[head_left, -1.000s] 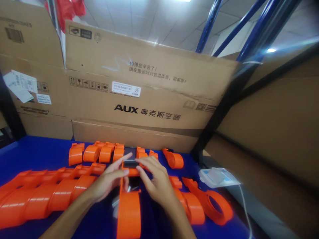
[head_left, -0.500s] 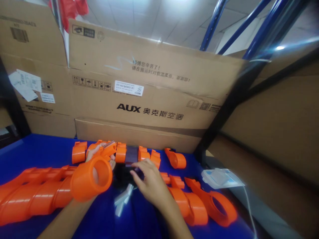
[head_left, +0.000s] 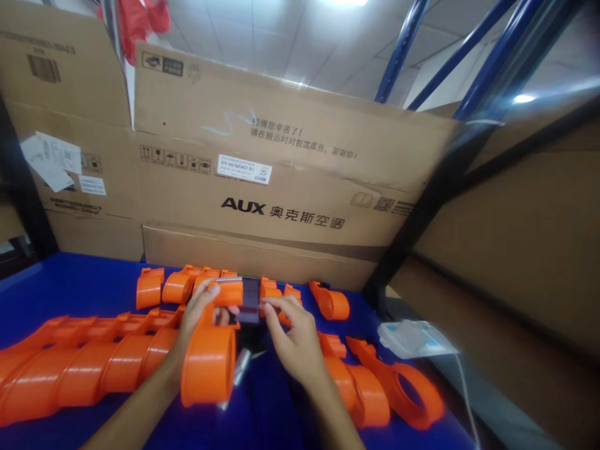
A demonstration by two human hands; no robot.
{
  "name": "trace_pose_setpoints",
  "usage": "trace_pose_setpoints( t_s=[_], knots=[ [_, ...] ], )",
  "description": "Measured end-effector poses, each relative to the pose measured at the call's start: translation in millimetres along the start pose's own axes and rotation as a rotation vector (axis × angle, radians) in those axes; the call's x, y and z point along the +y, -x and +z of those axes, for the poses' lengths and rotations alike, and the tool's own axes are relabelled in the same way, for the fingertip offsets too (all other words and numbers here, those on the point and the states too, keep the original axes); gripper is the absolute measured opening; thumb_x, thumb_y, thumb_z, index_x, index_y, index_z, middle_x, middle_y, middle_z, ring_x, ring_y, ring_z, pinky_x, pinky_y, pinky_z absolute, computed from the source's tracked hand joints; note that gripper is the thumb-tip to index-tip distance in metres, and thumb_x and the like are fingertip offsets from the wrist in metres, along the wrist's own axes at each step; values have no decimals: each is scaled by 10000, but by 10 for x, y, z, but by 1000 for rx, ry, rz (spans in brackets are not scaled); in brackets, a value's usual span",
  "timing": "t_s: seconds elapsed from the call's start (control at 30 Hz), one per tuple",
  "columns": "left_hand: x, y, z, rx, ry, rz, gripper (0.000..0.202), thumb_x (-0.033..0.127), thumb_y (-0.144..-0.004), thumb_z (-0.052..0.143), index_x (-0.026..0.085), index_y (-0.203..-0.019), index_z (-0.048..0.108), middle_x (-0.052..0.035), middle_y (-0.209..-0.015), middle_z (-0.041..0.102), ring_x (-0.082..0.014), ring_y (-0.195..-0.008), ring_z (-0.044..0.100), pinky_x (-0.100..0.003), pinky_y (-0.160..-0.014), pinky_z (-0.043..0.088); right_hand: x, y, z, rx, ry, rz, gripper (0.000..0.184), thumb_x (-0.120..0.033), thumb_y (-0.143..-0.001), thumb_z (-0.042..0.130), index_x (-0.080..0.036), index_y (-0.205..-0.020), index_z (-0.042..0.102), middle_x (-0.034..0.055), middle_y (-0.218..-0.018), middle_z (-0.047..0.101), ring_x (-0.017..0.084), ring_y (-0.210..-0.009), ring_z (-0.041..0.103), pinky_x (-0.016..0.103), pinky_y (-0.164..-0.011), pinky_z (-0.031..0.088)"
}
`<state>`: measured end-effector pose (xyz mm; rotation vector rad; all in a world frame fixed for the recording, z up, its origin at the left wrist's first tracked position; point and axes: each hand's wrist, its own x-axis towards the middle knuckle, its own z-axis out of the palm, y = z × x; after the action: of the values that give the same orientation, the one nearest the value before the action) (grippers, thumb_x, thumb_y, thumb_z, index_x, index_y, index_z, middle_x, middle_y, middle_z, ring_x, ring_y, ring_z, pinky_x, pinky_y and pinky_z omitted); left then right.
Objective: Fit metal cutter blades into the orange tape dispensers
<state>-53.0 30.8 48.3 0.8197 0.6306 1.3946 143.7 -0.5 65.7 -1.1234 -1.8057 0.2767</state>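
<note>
My left hand (head_left: 197, 312) is wrapped round the bracket end of an orange plastic ring part (head_left: 209, 369), whose wide ring hangs down toward me. A silvery strip (head_left: 229, 279) runs along the bracket's top edge. Just right of it, a small dark box (head_left: 248, 301) stands on the blue surface. Beside that box, my right hand (head_left: 297, 337) has its thumb and forefinger drawn together; whatever may be between them is too small to make out. Below the held part lie short silvery pieces (head_left: 241, 367), partly covered by the ring.
A row of orange ring parts (head_left: 119, 365) lies at left, with more along the back (head_left: 149, 290) and at right (head_left: 370, 394). Cardboard (head_left: 281, 181) walls the back of the blue surface (head_left: 42, 287). A white-and-blue pack (head_left: 417, 339) sits at right beside the black post (head_left: 407, 231).
My left hand has moved right and turned the orange ring part, bringing its bracket next to the dark box. My right hand's thumb and forefinger, apart before, have come together.
</note>
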Motion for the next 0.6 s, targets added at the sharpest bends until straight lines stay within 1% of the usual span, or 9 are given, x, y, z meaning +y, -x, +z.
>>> trace_pose_setpoints(
  t_s=[0.07, 0.17, 0.23, 0.3, 0.37, 0.47, 0.6],
  knots=[
    [-63, 53, 41, -42, -97, -2, 400, 497, -761, 761, 197, -932, 561, -3, -573, 678, -112, -355, 521, -191, -361, 380, -21, 8, 8, 30, -101, 28, 202, -318, -987, 571, -231, -1093, 719, 57, -1020, 752, 218, -946, 688, 335, -860, 514],
    [-151, 140, 74, -89, -151, 53, 438, 453, -829, 724, 210, -1127, 514, -17, -666, 718, -112, -418, 552, -192, -423, 416, -29, 20, 40, 47, -213, 84, 233, -352, -967, 599, -215, -1121, 710, 59, -1026, 757, 218, -927, 696, 324, -835, 521],
    [-190, 180, 75, -185, -199, 37, 441, 429, -860, 704, 213, -1180, 490, -22, -693, 725, -120, -446, 564, -209, -454, 440, -11, 26, 64, 31, -263, 122, 234, -377, -958, 612, -203, -1066, 725, 54, -959, 754, 212, -865, 689, 315, -787, 522],
    [-209, 195, 68, -275, -242, 8, 427, 416, -868, 700, 212, -1178, 488, -21, -691, 721, -124, -441, 564, -224, -461, 448, 16, 30, 78, 11, -323, 149, 229, -393, -944, 634, -193, -993, 733, 46, -885, 741, 204, -807, 673, 308, -743, 521],
    [-211, 194, 65, -322, -263, 4, 408, 404, -873, 695, 216, -1170, 486, -20, -708, 723, -125, -443, 570, -232, -470, 454, 37, 31, 80, 10, -386, 163, 220, -393, -927, 660, -188, -961, 730, 43, -861, 732, 197, -778, 662, 304, -722, 521],
    [-205, 184, 69, -341, -279, 15, 383, 384, -871, 696, 225, -1144, 480, -16, -738, 728, -119, -448, 575, -232, -479, 453, 31, 28, 64, 35, -410, 173, 211, -385, -912, 683, -189, -971, 736, 51, -901, 733, 192, -774, 652, 304, -716, 519],
    [-202, 184, 66, -320, -307, 26, 346, 390, -885, 669, 230, -1123, 476, -11, -754, 731, -102, -430, 547, -219, -460, 421, -24, 27, 43, 42, -364, 175, 195, -375, -914, 679, -192, -934, 745, 50, -898, 731, 199, -809, 651, 306, -747, 509]
  ],
)
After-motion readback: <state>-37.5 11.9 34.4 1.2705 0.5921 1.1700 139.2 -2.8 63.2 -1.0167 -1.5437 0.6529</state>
